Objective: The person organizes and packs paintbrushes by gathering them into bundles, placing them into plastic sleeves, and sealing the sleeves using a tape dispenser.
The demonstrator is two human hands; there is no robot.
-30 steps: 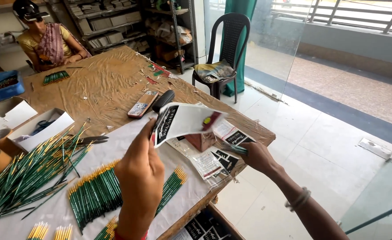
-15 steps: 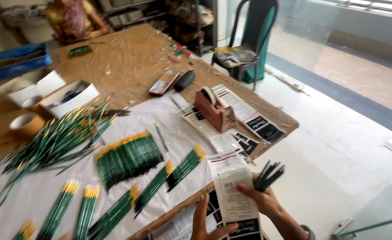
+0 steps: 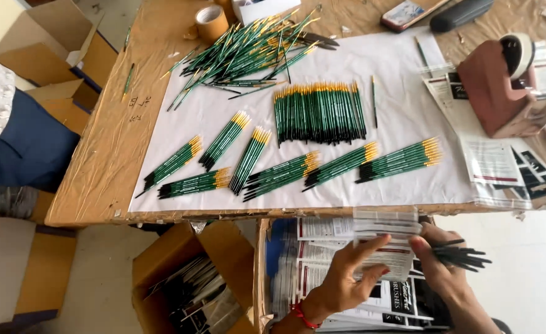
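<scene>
clear packet (image 3: pixel 385 244) upright between both hands; black-tipped brushes (image 3: pixel 461 255) in right hand (image 3: pixel 440 272), pointing right

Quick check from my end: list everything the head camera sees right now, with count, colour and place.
brush bundles: about eight, green with yellow ends, lower half of the white sheet
brush row: one, green, sheet centre
loose brush pile: one, green, sheet top
white sheet: one, over the brown table
tape roll: one, brown, table top edge
tape dispenser: one, reddish brown, right on the table
printed sleeves: several, black and white, right edge of the table
cardboard boxes: several, brown, floor below the table and to the left
clear packet: one, with a printed card, between both hands
left hand: touches the clear packet
right hand: holds dark brushes, fingers on the packet
</scene>
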